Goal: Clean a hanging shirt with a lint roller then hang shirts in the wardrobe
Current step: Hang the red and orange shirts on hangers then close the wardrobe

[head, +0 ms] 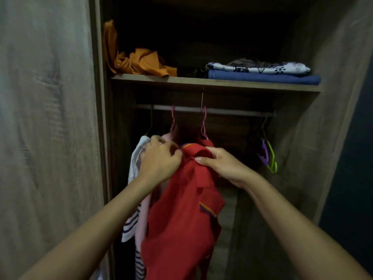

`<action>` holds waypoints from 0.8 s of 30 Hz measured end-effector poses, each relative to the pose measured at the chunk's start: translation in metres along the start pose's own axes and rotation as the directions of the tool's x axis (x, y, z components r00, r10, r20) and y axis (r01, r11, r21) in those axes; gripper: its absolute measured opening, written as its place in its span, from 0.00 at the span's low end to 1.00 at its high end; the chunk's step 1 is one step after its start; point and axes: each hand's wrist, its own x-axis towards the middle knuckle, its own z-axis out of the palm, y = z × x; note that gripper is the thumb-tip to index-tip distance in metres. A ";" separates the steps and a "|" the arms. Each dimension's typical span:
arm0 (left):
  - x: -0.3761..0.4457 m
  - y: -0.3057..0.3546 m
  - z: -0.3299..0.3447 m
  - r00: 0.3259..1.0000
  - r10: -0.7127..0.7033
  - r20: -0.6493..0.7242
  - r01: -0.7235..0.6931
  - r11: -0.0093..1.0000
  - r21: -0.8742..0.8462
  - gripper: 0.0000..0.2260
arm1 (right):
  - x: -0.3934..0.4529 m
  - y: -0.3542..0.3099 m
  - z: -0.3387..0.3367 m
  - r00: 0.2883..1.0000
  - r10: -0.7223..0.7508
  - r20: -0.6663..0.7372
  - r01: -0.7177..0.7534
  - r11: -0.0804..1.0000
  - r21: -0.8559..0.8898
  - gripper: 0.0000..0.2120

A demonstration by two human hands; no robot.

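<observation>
Head view into an open wardrobe [101,118]. A red polo shirt [181,215] hangs at the centre of the frame from a pink hanger [203,126] whose hook sits on the clothes rail [232,112]. The fabric is a solid, saturated red, creased and gathered below the neck; the collar is folded over and carries a purple and orange stripe along its edge, visible at 12 o'clock of the garment. The same stripe trims a sleeve cuff at 3 o'clock of the shirt body. The hem runs out of frame at 6 o'clock.

The left hand [159,158] is curled, fingertips pressed together on the collar at its left side. The right hand [224,164] pinches the collar fold between thumb and fingers at its right side. Both forearms enter from 7 and 5 o'clock.

At 9 o'clock of the red shirt, touching it, hang a pale pink garment [143,217] on a second pink hanger [173,120] and a white shirt with dark stripes [132,223]. At 3 o'clock, well apart, empty purple and green hangers [269,156] dangle from the rail.

The shelf [191,81] above holds a crumpled orange cloth [141,61] at 11 o'clock and folded clothes, patterned white over blue [262,74], at 1 o'clock.
</observation>
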 end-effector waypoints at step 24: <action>0.045 0.024 0.030 0.883 0.443 0.153 -0.455 0.889 0.054 0.14 | 0.011 0.020 -0.126 0.999 0.030 -0.038 -0.046 0.800 -0.598 0.06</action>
